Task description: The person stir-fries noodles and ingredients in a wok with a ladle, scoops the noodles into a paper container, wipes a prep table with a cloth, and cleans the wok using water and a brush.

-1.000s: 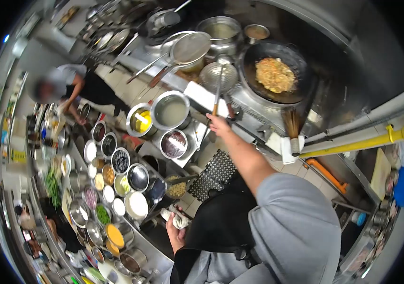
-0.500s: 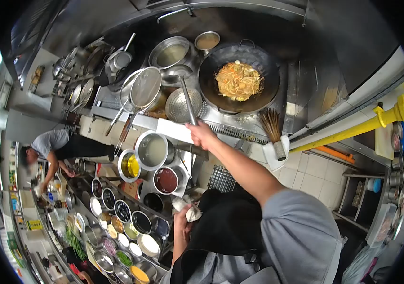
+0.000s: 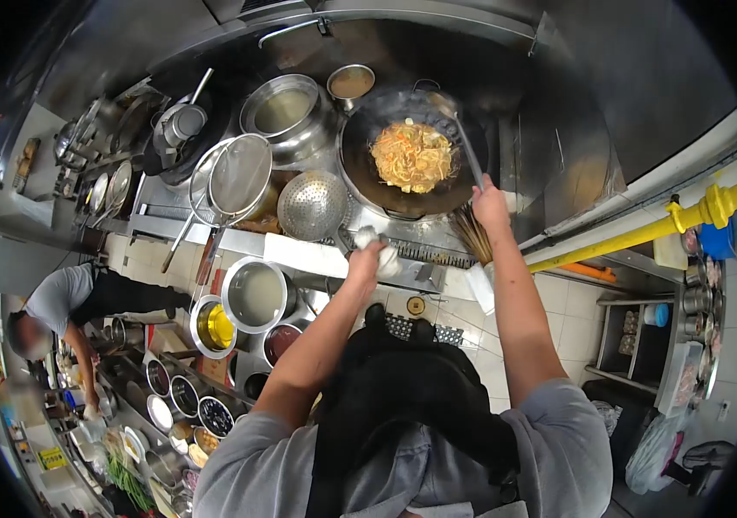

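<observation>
Noodles [image 3: 413, 156] with orange and pale pieces lie in a black wok [image 3: 366, 185] on the stove. My right hand [image 3: 489, 205] is closed round the handle of a ladle [image 3: 469, 151], whose bowl rests at the wok's upper right rim. A white cloth [image 3: 380, 255] is bunched in my left hand [image 3: 366, 262], in front of the wok's near edge. Just left of it lies a perforated strainer [image 3: 313, 205]. The bristle brush [image 3: 470, 235] stands beneath my right forearm's left side, by the wok.
Left of the wok are a large pot [image 3: 280, 110] and a mesh sieve [image 3: 241, 174]. Nearer are a pot of cloudy liquid [image 3: 258, 294] and a bowl of yellow liquid [image 3: 215, 327]. A yellow pipe [image 3: 636, 235] runs at the right. Another person [image 3: 66, 298] bends over a counter at the left.
My right hand has moved right, and the ladle now reaches the wok. My left hand has come up with the cloth to the stove's front edge. The view has turned.
</observation>
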The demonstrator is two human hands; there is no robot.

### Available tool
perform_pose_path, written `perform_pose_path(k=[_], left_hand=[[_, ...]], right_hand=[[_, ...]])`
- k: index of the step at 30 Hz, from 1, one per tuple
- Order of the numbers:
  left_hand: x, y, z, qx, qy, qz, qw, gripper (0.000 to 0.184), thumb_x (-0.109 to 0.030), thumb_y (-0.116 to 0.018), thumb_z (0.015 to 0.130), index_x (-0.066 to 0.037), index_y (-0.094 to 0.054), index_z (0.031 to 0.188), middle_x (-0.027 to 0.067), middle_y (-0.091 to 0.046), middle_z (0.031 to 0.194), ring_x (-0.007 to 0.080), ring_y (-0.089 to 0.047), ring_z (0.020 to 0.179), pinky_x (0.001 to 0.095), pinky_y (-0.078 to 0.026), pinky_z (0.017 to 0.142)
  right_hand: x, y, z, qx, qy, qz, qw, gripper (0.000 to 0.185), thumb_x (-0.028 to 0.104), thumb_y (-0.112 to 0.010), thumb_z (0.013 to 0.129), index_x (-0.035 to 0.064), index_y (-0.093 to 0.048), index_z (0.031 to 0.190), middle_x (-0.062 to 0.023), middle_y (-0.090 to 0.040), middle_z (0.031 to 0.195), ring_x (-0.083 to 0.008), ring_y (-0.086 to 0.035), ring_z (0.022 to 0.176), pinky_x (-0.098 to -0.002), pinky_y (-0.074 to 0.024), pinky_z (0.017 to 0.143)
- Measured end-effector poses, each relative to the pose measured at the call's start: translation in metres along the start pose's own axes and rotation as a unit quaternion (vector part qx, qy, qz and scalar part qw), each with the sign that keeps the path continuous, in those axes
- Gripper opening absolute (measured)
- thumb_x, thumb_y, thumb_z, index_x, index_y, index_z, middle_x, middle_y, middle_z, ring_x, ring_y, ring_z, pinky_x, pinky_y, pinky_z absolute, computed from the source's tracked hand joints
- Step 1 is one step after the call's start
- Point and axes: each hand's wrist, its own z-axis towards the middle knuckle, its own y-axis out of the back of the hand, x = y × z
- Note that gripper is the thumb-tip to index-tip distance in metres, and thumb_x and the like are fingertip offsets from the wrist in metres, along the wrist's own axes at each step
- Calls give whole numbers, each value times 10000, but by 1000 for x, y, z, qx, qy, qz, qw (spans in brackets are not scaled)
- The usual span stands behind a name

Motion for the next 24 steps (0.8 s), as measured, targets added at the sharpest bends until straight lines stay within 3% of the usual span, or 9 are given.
perform_pose_path(k=[4, 6, 8, 13, 15, 17, 20, 22, 24], left_hand=[[-10, -24, 69, 90, 65, -49, 993, 279, -265, -474, 1007, -20, -580, 1089, 110, -664, 970, 276, -675, 873, 471, -573, 804], [-36, -54, 49, 108, 96, -81, 986, 308, -272, -515, 979, -16, -564, 1142, 102, -670, 1007, 301, -665, 891, 487, -512, 879], [-43, -65, 59, 106, 144, -74, 981, 283, -269, -452, 1005, -34, -574, 1107, 101, -668, 975, 287, -670, 873, 484, -540, 841], [-43, -59, 102, 101, 237, -14, 966, 297, -262, -360, 1020, -71, -586, 1032, 89, -667, 888, 266, -666, 785, 494, -563, 782], [-47, -60, 111, 93, 237, 25, 967, 298, -268, -364, 1018, -71, -587, 1028, 89, -667, 884, 269, -663, 760, 495, -567, 744], [-44, -58, 124, 75, 238, 68, 966, 269, -242, -389, 1007, -59, -585, 1030, 105, -665, 883, 281, -660, 722, 498, -571, 636], [22, -41, 216, 44, 175, -17, 983, 243, -178, -418, 990, -18, -579, 1079, 136, -663, 912, 301, -672, 752, 515, -577, 655], [20, -42, 190, 36, 88, 1, 995, 266, -71, -473, 952, 48, -548, 1178, 162, -655, 1005, 333, -691, 810, 516, -593, 690], [-18, -61, 119, -8, 116, -1, 993, 260, -59, -480, 950, 43, -551, 1179, 154, -648, 1030, 318, -690, 821, 499, -596, 686]], right_hand=[[50, -35, 0, 63, -7, -34, 997, 458, 317, -503, 973, 128, -492, 1390, -304, -661, 1005, -485, -624, 1001, -546, -507, 869], [72, -43, -17, 102, 6, -26, 994, 428, 296, -484, 981, 138, -500, 1379, -299, -656, 1031, -461, -634, 995, -535, -507, 878], [93, -25, -43, 133, 30, -82, 987, 481, 291, -529, 966, 239, -448, 1437, -263, -660, 1070, -450, -638, 990, -538, -513, 868], [97, 54, -102, 119, 40, -223, 967, 510, 283, -549, 956, 299, -436, 1453, -184, -663, 1123, -378, -666, 981, -477, -541, 847], [102, 76, -120, 94, 45, -241, 965, 524, 286, -555, 951, 297, -428, 1459, -178, -669, 1100, -377, -671, 958, -477, -546, 830], [111, 96, -140, 74, 8, -280, 957, 468, 240, -545, 946, 212, -499, 1410, -165, -693, 1033, -366, -668, 963, -476, -535, 829], [124, 144, -165, 105, -3, -276, 955, 440, 237, -567, 933, 169, -550, 1367, -178, -696, 1012, -375, -664, 951, -476, -533, 828], [105, 151, -171, 112, 51, -276, 953, 413, 234, -587, 920, 137, -590, 1321, -184, -696, 1004, -380, -660, 940, -475, -530, 822], [122, 158, -179, 141, 46, -287, 946, 410, 240, -591, 917, 128, -597, 1311, -185, -695, 994, -383, -656, 941, -484, -526, 819]])
